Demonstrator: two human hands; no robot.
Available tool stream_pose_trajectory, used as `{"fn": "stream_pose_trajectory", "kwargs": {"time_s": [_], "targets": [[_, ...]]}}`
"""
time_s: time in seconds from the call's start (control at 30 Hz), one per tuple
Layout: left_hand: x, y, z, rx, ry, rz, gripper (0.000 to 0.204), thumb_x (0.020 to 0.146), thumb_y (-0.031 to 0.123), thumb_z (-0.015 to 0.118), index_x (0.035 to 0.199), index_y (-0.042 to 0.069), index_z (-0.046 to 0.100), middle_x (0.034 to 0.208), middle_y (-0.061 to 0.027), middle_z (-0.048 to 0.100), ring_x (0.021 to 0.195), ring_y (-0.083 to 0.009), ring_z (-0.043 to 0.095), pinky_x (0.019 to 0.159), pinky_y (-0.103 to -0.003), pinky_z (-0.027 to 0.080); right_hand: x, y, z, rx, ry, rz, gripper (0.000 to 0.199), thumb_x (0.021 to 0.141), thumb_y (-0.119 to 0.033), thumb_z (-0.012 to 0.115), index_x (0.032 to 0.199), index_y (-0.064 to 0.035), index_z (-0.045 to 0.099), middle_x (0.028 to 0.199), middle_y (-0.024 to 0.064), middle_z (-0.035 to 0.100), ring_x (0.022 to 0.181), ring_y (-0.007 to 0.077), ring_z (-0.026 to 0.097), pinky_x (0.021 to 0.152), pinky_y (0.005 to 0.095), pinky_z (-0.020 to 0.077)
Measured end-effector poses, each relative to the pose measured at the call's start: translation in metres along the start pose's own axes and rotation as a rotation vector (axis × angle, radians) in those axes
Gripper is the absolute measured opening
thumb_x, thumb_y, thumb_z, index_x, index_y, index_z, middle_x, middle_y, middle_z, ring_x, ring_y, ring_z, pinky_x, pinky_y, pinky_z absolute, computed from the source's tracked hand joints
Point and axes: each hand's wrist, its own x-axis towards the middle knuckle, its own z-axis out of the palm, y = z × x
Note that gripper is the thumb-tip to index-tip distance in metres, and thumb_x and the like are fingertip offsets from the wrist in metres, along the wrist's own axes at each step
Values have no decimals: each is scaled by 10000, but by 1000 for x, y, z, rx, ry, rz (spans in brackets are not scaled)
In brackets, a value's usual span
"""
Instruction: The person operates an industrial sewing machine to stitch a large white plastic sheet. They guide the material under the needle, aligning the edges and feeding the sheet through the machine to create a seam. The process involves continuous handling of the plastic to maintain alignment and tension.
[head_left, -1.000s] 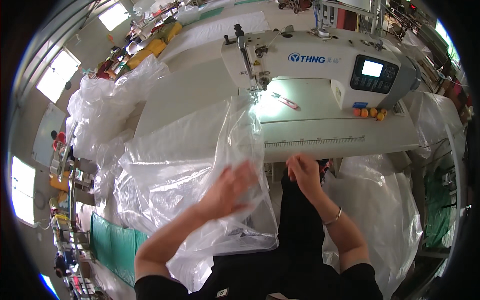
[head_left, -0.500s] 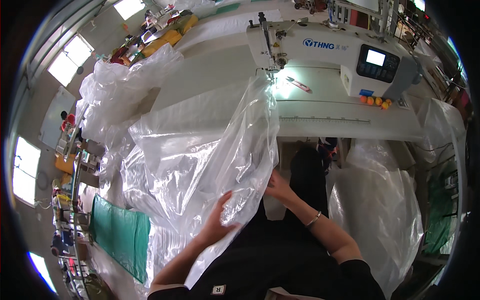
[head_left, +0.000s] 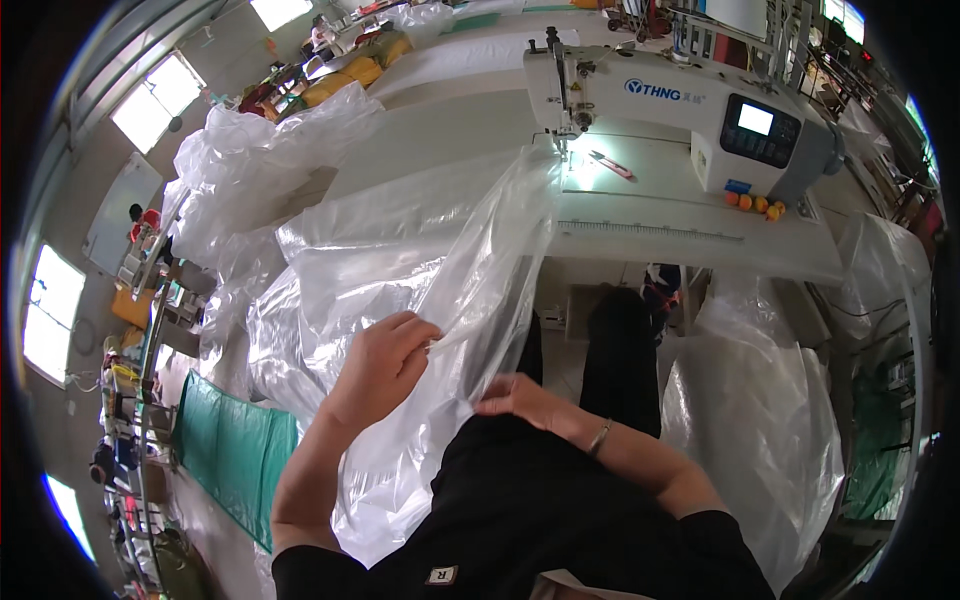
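Note:
A large sheet of clear plastic film (head_left: pixel 400 260) drapes from the white sewing table (head_left: pixel 690 240) down onto my lap. My left hand (head_left: pixel 385 360) grips a fold of this film, fingers curled over it. Close to my body, my right hand (head_left: pixel 520 395), with a bracelet on the wrist, pinches the film's lower edge. A white industrial sewing machine (head_left: pixel 680 110) stands on the table ahead, its needle lit just above the film's far end.
More crumpled clear plastic (head_left: pixel 250 150) is piled at the left, and another clear bag (head_left: pixel 760 420) hangs at the right. Small orange balls (head_left: pixel 755 205) lie by the machine. A green mesh panel (head_left: pixel 225 450) stands at lower left.
My hands have pulled the film back from the table edge toward my lap. The left hand has closed on a fold; the right hand dropped lower, near my body.

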Motion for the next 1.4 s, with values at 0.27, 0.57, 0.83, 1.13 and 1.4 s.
{"fn": "stream_pose_trajectory", "kwargs": {"time_s": [0.27, 0.57, 0.83, 1.13, 1.4], "targets": [[-12, -6, 62, -58, -234, 186, 150, 803, 44, 572, 947, 24, 607, 847, -142, 590, 761, -339, 596, 680, -404, 496, -60, -12, 38, -328, -393, -91, 248, 926, -220, 636, 1093, -43, 681, 1007, 67, 696, 938, 132, 635, 841, 284, 487], [-53, -12, 101, -550, -99, -314, 155, 914, 13, 559, 1060, -34, 585, 751, -79, 640, 704, -118, 626, 653, -255, 503, -78, -42, 53, -903, -187, -475, 270, 924, -274, 575, 919, -24, 678, 825, 191, 655, 798, 366, 634, 717, 420, 495], [-50, -21, 108, -451, -124, -155, 146, 918, 46, 567, 1044, -9, 615, 736, -82, 628, 675, -137, 603, 621, -276, 478, -55, -44, 62, -1035, -217, -371, 336, 928, -326, 552, 860, -15, 659, 780, 200, 643, 765, 375, 635, 701, 450, 492], [-40, -17, 109, -392, -150, -298, 176, 919, 90, 557, 1031, -34, 613, 681, -83, 614, 611, -135, 624, 570, -288, 476, -54, -60, 23, -1162, -371, -221, 356, 937, -343, 523, 882, -24, 669, 816, 175, 665, 827, 321, 669, 743, 407, 515], [-6, 21, 101, -38, -69, 284, 89, 803, 85, 606, 768, 52, 532, 632, -78, 543, 564, -286, 585, 508, -384, 473, 13, -46, 9, 192, 283, -562, 245, 979, -230, 500, 1052, -22, 608, 949, 91, 656, 952, 165, 607, 803, 336, 497]]}}
